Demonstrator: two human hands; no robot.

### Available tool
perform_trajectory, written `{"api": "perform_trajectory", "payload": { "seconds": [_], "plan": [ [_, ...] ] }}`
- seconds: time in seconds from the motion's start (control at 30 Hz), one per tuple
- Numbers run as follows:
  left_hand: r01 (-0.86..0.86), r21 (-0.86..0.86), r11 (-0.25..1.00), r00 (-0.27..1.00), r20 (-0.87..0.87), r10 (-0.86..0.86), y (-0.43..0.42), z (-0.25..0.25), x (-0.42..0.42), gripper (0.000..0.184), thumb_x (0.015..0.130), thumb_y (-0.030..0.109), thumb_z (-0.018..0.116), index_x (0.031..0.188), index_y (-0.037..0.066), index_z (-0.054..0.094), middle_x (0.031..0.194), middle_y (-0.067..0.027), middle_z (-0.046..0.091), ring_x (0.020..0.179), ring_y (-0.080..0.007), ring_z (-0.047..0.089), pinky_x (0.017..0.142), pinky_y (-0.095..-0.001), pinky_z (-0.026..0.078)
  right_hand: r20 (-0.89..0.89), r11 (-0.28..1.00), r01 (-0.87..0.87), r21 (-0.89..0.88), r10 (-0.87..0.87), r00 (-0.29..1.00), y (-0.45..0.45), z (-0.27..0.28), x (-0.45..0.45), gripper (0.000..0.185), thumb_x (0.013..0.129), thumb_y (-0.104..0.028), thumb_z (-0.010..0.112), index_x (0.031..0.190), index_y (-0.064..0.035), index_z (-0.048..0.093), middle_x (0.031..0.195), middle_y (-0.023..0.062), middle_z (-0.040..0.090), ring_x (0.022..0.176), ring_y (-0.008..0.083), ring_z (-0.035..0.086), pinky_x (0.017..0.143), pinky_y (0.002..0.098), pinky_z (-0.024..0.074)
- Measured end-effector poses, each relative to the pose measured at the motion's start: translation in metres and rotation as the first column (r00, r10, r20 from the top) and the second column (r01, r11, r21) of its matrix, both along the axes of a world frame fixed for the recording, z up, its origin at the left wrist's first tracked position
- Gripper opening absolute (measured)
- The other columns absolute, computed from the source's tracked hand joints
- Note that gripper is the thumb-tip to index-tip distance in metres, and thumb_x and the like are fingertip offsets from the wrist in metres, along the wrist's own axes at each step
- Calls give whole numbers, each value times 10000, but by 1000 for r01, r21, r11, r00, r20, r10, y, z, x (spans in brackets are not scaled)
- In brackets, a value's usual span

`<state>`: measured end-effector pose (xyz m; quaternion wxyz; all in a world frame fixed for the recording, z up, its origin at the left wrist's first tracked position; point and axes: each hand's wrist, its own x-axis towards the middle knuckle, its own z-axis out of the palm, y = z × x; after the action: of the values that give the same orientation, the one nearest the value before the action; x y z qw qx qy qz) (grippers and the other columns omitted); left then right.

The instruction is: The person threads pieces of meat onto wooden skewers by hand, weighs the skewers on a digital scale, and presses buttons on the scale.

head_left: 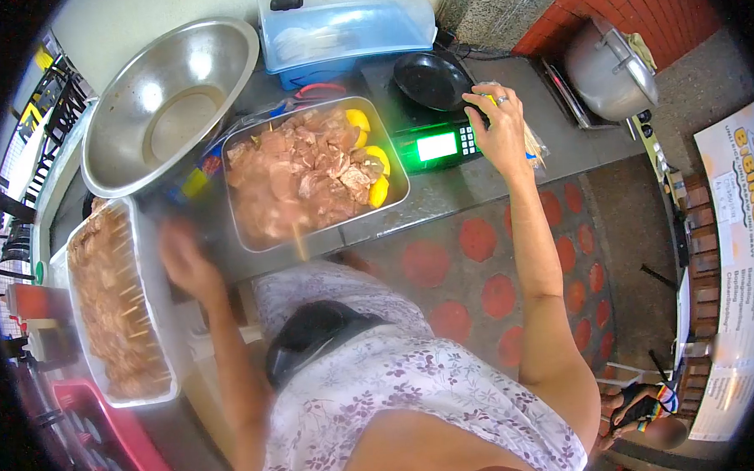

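Over the right side of the counter is my right hand (498, 125), its thumb and index finger curved toward each other beside the scale's keypad and a bag of sticks (536, 148). Whether something thin is between the fingertips cannot be made out. My left hand (184, 252) is smeared by motion between two meat containers. A metal tray (404, 171) holds raw meat pieces (298, 171) and yellow pieces (378, 176). The white tub (164, 329) at the left holds skewered meat (115, 306). The scale (437, 147) has a lit display and a black plate (433, 80).
A large steel basin (169, 101) stands at the back left, beside a blue lidded box (347, 35). A metal pot (610, 74) is at the back right. A pink container (108, 441) sits at the lower left. Another person (641, 409) is at the lower right.
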<state>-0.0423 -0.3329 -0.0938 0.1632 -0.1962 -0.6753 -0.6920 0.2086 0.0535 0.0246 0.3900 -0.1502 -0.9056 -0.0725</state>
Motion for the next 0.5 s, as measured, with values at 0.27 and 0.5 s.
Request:
{"api": "perform_trajectory", "payload": {
  "seconds": [0.27, 0.5],
  "plan": [
    [-41, -22, 999, 999, -12, 40, 2, 9, 5, 278, 938, 78, 484, 1182, -43, 536, 1044, -117, 611, 939, -196, 581, 872, -316, 454, 144, 999, -45, -9, 46, 989, 18, -34, -13, 189, 722, -74, 646, 909, -64, 676, 940, 82, 612, 940, 278, 537, 830, 404, 424],
    [-54, -44, 998, 999, -3, 54, 1, 0, -1, 303, 932, 72, 486, 1210, -43, 522, 1088, -122, 600, 983, -201, 573, 894, -324, 446, 107, 998, -55, 25, 52, 993, 21, -32, -20, 172, 724, -93, 640, 891, -82, 680, 871, 63, 611, 856, 274, 553, 800, 398, 432]
  ]
}}
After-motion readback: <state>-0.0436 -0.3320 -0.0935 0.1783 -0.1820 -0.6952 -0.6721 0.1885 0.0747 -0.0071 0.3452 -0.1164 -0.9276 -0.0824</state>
